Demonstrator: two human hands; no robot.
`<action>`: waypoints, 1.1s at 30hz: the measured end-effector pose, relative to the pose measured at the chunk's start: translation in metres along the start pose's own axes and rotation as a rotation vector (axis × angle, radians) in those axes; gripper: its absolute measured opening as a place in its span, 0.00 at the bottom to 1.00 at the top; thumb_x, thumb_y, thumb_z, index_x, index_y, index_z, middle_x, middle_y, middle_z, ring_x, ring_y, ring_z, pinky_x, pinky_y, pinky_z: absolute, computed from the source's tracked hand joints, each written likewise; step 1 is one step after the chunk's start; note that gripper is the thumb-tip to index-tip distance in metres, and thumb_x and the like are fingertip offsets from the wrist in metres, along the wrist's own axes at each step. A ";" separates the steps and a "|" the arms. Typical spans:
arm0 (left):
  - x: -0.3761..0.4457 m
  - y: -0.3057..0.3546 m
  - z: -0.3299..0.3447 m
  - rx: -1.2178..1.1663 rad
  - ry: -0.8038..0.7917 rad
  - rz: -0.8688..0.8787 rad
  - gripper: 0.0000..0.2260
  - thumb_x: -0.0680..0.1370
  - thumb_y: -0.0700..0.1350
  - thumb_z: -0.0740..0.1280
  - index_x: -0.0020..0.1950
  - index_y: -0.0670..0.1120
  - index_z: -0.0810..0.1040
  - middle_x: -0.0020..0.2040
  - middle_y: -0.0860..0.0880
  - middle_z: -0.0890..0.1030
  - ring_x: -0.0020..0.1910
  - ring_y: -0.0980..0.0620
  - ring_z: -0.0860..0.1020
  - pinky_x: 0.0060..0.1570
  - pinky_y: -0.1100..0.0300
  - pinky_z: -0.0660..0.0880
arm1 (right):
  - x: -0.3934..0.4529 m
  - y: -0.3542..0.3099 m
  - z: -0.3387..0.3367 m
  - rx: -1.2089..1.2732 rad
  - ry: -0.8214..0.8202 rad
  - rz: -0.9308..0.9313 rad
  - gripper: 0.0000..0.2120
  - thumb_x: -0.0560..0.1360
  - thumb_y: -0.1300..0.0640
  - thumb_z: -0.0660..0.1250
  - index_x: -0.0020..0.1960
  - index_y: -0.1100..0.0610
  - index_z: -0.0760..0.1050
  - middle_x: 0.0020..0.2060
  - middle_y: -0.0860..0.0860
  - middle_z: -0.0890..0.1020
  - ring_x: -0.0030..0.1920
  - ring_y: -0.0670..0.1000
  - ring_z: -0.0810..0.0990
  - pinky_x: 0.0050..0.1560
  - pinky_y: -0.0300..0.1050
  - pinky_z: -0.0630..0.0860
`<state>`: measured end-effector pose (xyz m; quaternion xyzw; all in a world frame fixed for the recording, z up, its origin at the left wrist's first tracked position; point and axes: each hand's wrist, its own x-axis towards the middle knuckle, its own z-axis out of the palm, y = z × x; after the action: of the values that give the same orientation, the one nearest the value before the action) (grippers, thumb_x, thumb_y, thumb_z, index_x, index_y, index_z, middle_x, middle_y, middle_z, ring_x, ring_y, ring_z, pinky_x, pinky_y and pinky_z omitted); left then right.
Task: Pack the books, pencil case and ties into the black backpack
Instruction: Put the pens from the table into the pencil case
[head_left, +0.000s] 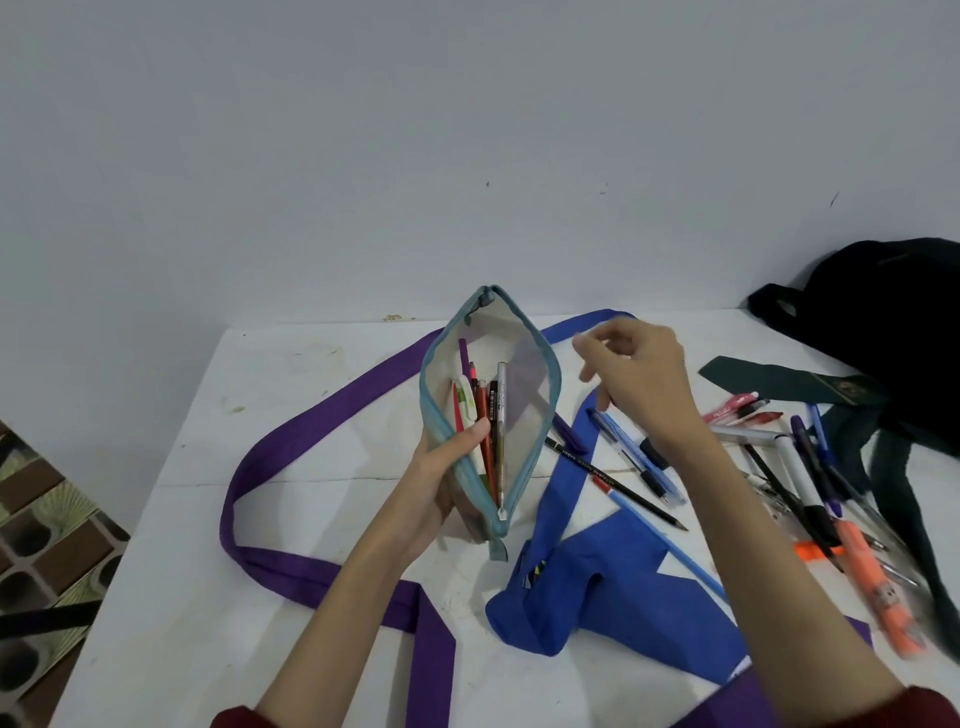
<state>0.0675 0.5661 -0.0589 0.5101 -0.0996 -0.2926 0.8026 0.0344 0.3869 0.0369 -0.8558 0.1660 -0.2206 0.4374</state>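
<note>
A teal-edged pencil case (530, 364) stands unzipped and spread wide at the middle of the white table, with several pens and pencils inside. My left hand (441, 478) grips its near left side, thumb hooked over the rim. My right hand (644, 379) hovers just right of the case with loosely curled fingers, its fingertips above the end of a blue pen (634, 452); it holds nothing that I can see. A purple tie (291, 426), a blue tie (597, 587) and a dark green tie (789, 382) lie on the table. The black backpack (883, 312) sits at the far right.
Several loose pens (800, 467), a black pencil (623, 483) and an orange highlighter (878, 587) are scattered at the right. The table (311, 374) meets a pale wall behind. Its left edge drops to a patterned floor (41, 519).
</note>
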 end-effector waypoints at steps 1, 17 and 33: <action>0.000 0.000 0.000 -0.004 0.005 -0.002 0.21 0.66 0.51 0.69 0.58 0.61 0.74 0.50 0.55 0.84 0.51 0.56 0.82 0.53 0.56 0.77 | 0.004 0.015 -0.001 -0.154 -0.049 0.036 0.07 0.75 0.56 0.66 0.42 0.59 0.77 0.35 0.53 0.81 0.27 0.48 0.76 0.36 0.43 0.77; 0.002 0.000 -0.008 -0.028 0.081 -0.003 0.32 0.63 0.48 0.73 0.67 0.51 0.71 0.51 0.50 0.82 0.50 0.53 0.81 0.50 0.55 0.78 | -0.001 0.034 0.012 -0.008 0.138 -0.085 0.02 0.77 0.61 0.65 0.46 0.57 0.73 0.38 0.48 0.78 0.34 0.46 0.75 0.35 0.32 0.70; 0.002 0.000 -0.003 -0.020 0.086 0.008 0.29 0.65 0.48 0.71 0.66 0.49 0.71 0.46 0.53 0.84 0.49 0.55 0.81 0.49 0.58 0.77 | -0.015 -0.021 0.045 -0.315 -0.190 -0.179 0.09 0.75 0.52 0.67 0.45 0.58 0.79 0.33 0.53 0.81 0.38 0.52 0.79 0.45 0.44 0.76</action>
<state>0.0704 0.5671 -0.0600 0.5138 -0.0644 -0.2682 0.8124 0.0471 0.4363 0.0267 -0.9419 0.0798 -0.1481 0.2907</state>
